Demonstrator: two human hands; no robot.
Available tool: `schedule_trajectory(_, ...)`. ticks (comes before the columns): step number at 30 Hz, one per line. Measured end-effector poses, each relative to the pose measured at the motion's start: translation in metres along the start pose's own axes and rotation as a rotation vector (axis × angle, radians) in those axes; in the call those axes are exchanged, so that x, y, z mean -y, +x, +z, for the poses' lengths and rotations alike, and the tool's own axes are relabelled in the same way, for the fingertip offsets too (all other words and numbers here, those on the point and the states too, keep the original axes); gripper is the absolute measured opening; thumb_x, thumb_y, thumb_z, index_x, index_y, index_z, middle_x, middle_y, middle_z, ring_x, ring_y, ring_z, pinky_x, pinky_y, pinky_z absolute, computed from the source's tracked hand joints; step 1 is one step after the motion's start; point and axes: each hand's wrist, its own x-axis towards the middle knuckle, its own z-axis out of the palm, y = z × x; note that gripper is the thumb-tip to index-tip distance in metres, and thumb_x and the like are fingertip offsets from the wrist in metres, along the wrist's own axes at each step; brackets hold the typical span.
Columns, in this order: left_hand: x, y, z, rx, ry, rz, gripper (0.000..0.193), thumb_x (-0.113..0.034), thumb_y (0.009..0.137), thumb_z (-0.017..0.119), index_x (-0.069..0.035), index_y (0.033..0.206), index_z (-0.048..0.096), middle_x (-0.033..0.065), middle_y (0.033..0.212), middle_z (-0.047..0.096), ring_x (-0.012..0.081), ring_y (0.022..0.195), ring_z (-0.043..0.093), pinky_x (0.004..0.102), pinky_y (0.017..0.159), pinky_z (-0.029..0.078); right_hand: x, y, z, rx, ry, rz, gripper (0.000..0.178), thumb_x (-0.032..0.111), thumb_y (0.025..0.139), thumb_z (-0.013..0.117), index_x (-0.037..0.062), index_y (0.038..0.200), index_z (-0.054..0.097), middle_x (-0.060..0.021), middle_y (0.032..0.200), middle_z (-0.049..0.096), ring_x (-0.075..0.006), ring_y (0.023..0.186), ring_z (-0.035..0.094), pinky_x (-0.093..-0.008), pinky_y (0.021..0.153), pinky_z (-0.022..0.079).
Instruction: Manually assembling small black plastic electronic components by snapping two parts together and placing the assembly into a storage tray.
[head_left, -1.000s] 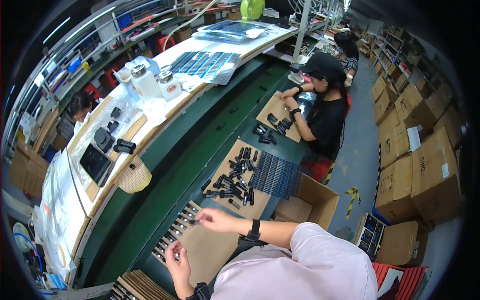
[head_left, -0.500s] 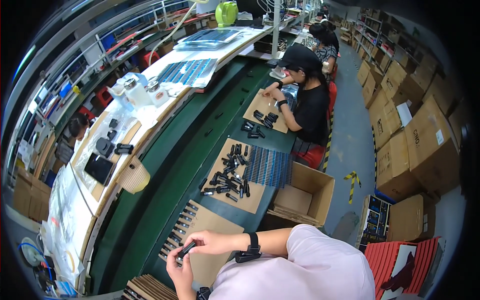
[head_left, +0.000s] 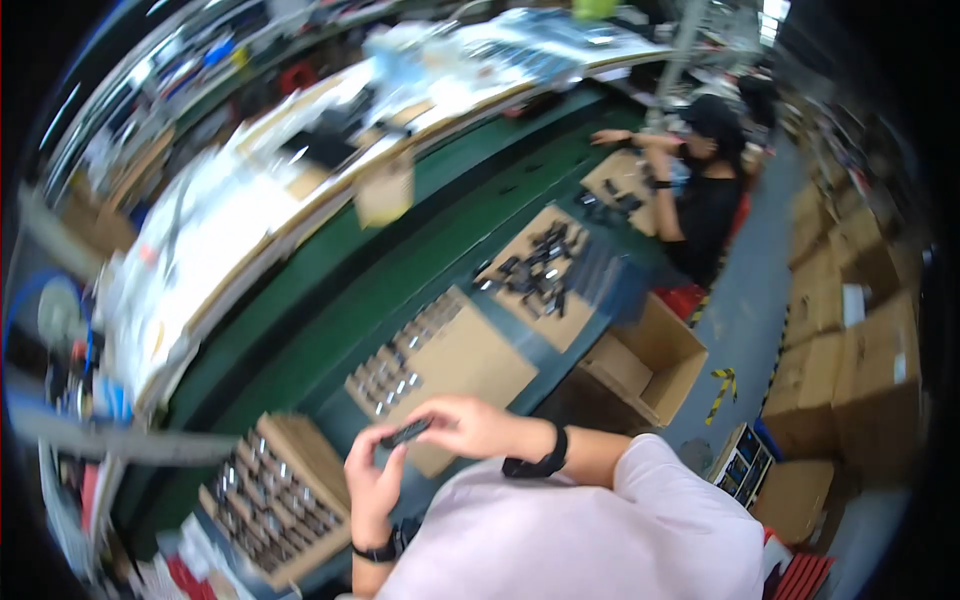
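Note:
A short black stick-shaped part [head_left: 407, 433] is held between my two hands, in front of my chest. My left hand [head_left: 374, 482] pinches its left end with thumb and fingers. On its other end are the fingers of my right hand [head_left: 468, 424], closed around it. Just beyond my hands lies a cardboard sheet [head_left: 480, 350] with rows of similar small dark parts [head_left: 400, 345] along its far left side. Motion blur hides the part's finer detail.
A stack of cardboard layers holding dark parts [head_left: 270, 500] stands at lower left. Farther right, loose black parts [head_left: 540, 270] pile on another sheet. Beyond runs a green conveyor belt [head_left: 300, 310]. An open carton [head_left: 650, 360] is at right; a co-worker [head_left: 705, 190] sits past it.
The view has swung left, bringing the stacked layers of parts into sight. My hands still hold the black part. The co-worker's arm now reaches out toward the belt.

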Motion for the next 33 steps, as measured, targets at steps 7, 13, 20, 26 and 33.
schedule_trajectory(7, -0.026, -0.012, -0.029, 0.042, 0.079, 0.013, 0.026, 0.003, 0.074, 0.070, 0.000, 0.098, 0.060, 0.0099, 0.098, 0.062, 0.0194, 0.096, 0.058, 0.0296, 0.087, 0.045, 0.018, -0.002, 0.026, 0.025, -0.225, -0.113, 0.025, -0.002, 0.079, 0.070, 0.0012, 0.103, 0.065, -0.0077, 0.090, 0.065, -0.0145, 0.077, 0.060, -0.0270, 0.071, 0.049)
schedule_trajectory(13, -0.022, -0.020, -0.043, 0.039, 0.078, 0.096, 0.026, 0.002, 0.073, 0.071, -0.001, 0.097, 0.062, 0.0091, 0.097, 0.062, 0.0225, 0.098, 0.058, 0.0323, 0.088, 0.045, 0.018, 0.002, 0.039, 0.048, -0.233, -0.147, 0.026, -0.003, 0.077, 0.069, 0.0011, 0.102, 0.065, -0.0074, 0.089, 0.064, -0.0156, 0.076, 0.059, -0.0274, 0.070, 0.048)
schedule_trajectory(20, -0.020, -0.001, -0.028, -0.003, 0.118, 0.212, 0.027, 0.001, 0.074, 0.072, -0.003, 0.099, 0.061, 0.0089, 0.092, 0.062, 0.0221, 0.082, 0.059, 0.0315, 0.076, 0.048, 0.019, 0.015, 0.019, 0.080, -0.199, -0.124, 0.028, -0.003, 0.077, 0.069, 0.0017, 0.104, 0.064, -0.0074, 0.089, 0.063, -0.0156, 0.077, 0.058, -0.0271, 0.072, 0.047)
schedule_trajectory(26, -0.020, 0.019, -0.001, -0.064, -0.038, -0.011, 0.027, 0.000, 0.076, 0.070, -0.002, 0.101, 0.062, 0.0092, 0.092, 0.062, 0.0222, 0.084, 0.059, 0.0313, 0.078, 0.048, 0.002, 0.032, -0.017, 0.056, -0.150, -0.175, 0.029, 0.000, 0.078, 0.071, 0.0020, 0.106, 0.064, -0.0062, 0.089, 0.061, -0.0148, 0.074, 0.056, -0.0269, 0.071, 0.046)
schedule_trajectory(33, -0.002, 0.046, 0.025, 0.037, 0.163, 0.020, 0.025, -0.002, 0.079, 0.070, -0.001, 0.103, 0.062, 0.0094, 0.091, 0.063, 0.0207, 0.086, 0.060, 0.0314, 0.079, 0.048, -0.020, 0.048, -0.056, 0.227, -0.274, -0.041, 0.021, 0.001, 0.079, 0.070, 0.0004, 0.098, 0.064, -0.0062, 0.091, 0.060, -0.0137, 0.069, 0.053, -0.0270, 0.065, 0.046)
